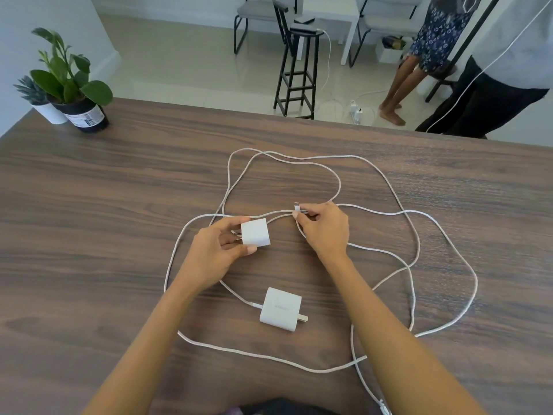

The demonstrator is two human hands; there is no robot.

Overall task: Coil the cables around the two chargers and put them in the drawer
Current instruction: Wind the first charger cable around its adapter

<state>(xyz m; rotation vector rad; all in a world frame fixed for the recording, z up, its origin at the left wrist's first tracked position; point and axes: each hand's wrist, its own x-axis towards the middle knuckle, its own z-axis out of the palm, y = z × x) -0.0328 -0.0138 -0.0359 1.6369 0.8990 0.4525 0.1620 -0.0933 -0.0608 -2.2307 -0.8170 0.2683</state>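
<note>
My left hand (217, 251) holds a small white charger (255, 232) by its sides, prongs pointing left, just above the wooden table (89, 205). My right hand (324, 229) pinches the connector end of a white cable (297, 208) beside that charger. A second, larger white charger (280, 309) lies flat on the table between my forearms, its prongs facing right and a cable plugged into its left side. Long white cables (398, 205) sprawl in loose overlapping loops around both chargers. No drawer is in view.
Two potted plants (68, 82) stand at the table's far left corner. Beyond the far edge are a black stool (296, 70), chairs, floor cables and two standing people (478, 70) at the upper right. One cable runs off the table's near edge (383, 405).
</note>
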